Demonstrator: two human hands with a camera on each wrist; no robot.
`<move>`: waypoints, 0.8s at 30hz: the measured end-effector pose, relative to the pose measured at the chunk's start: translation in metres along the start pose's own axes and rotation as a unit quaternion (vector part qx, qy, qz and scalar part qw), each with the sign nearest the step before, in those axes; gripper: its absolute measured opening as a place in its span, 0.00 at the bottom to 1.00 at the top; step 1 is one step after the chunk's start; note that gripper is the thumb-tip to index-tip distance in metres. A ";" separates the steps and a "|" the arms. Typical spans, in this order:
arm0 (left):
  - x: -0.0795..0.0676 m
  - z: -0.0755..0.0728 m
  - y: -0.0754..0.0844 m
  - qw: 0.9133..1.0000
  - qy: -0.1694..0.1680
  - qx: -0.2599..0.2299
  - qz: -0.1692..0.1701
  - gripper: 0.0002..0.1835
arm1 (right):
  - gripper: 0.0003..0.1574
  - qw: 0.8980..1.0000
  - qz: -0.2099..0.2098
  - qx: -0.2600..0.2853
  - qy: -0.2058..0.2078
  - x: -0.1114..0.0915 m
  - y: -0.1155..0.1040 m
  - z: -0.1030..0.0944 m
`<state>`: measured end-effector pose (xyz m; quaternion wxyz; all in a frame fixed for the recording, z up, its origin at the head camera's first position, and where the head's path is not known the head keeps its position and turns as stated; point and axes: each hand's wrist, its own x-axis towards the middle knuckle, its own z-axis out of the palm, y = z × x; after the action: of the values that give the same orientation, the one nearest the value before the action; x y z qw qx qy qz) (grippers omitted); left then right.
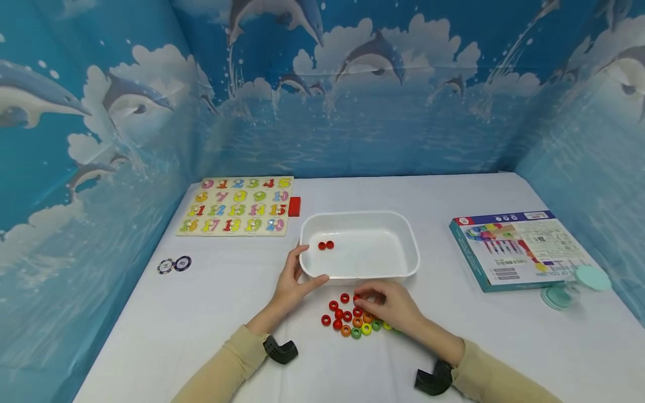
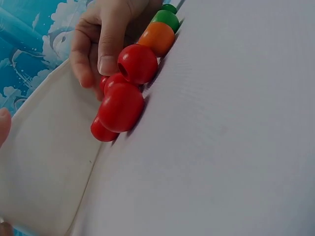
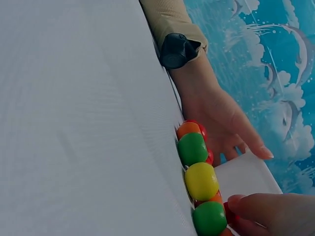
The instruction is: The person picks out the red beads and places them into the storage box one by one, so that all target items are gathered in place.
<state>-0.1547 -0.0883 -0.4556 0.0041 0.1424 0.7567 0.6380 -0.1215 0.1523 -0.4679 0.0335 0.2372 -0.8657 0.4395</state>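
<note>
Nearest the head camera: two tan sleeves (image 1: 499, 376), each with a black wrist device (image 1: 280, 351), on the near side of the white tray (image 1: 368, 257), which serves as landmark. Left hand (image 1: 291, 288) is at the tray's near-left corner, thumb and forefinger spread wide, tips touching the rim. Right hand (image 1: 390, 305) is just off the tray's near wall, thumb and fingertips pinching a red bead (image 1: 356, 298). Loose beads (image 1: 337, 324), in red, orange, yellow and green, lie clustered on the cloth in front of the tray; some are hidden under the right hand. Two red beads (image 1: 330, 244) sit inside the tray, towards its left wall, side by side.

Surroundings: number board (image 1: 233, 202) beyond and left of the tray, red block (image 1: 294, 206) at its tray-side edge; two round chips (image 1: 183, 263) left of the tray; printed box (image 1: 519, 252) and clear container with mint-green ends (image 1: 557, 296) right of the tray; dolphin-print curtain (image 1: 353, 140) behind the tray
</note>
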 end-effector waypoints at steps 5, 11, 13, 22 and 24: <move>0.002 0.001 -0.017 1.000 0.003 0.002 -0.004 0.42 | 0.12 0.999 0.002 0.019 -0.029 -0.002 -0.014 -0.010; 0.006 0.002 -0.025 1.000 0.009 0.010 0.012 0.43 | 0.15 0.993 -0.064 0.049 -0.087 0.020 -0.040 -0.042; 0.006 0.002 -0.026 1.000 0.009 0.012 0.014 0.43 | 0.17 0.992 -0.073 0.052 -0.092 0.035 -0.046 -0.055; 0.006 0.001 -0.027 1.000 0.007 0.016 0.008 0.43 | 0.18 0.976 -0.036 0.146 -0.158 0.125 -0.024 -0.080; 0.006 0.001 -0.027 1.000 0.009 0.016 0.006 0.42 | 0.20 0.976 -0.012 0.147 -0.162 0.140 -0.014 -0.077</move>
<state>-0.1660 -0.0897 -0.4813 -0.0090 0.1412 0.7662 0.6268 -0.2511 0.1519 -0.3726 -0.1372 0.3182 -0.7827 0.5170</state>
